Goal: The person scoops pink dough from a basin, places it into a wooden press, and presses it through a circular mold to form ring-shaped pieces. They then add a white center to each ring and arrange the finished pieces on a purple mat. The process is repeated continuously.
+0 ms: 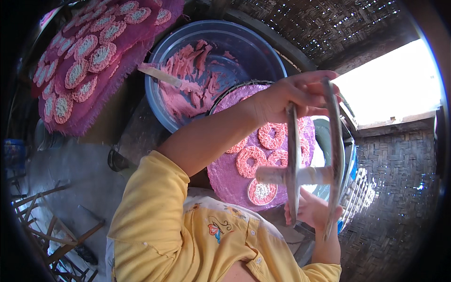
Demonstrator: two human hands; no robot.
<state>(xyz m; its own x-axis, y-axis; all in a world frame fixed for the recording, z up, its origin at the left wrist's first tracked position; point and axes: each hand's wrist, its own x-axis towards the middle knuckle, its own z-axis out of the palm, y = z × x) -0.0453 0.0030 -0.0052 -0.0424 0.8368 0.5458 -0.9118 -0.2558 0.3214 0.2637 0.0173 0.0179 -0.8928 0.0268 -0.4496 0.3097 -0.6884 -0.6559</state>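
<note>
A wooden hand press (319, 174), made of two long bars joined by a cylinder, is held over a round purple mesh sheet (223, 183). My left hand (303, 93) grips the far ends of its bars, with fingers reaching between them. At the near ends my right hand (313, 209) holds the bars, partly covered by them. Pink rings of squeezed-out dough (251, 162) lie on the mesh beneath the press. Closest to my body is a round pink piece (262, 191) with a white centre, encircled by a thin ring. The press hides some of the rings.
Beyond my left arm stands a blue plastic basin (169, 116) smeared with pink dough, a flat spatula (160, 75) resting in it. Several pink-and-white rounds cover a magenta cloth (123, 53) at upper left. A woven bamboo wall (394, 183) rises at right, by a bright opening.
</note>
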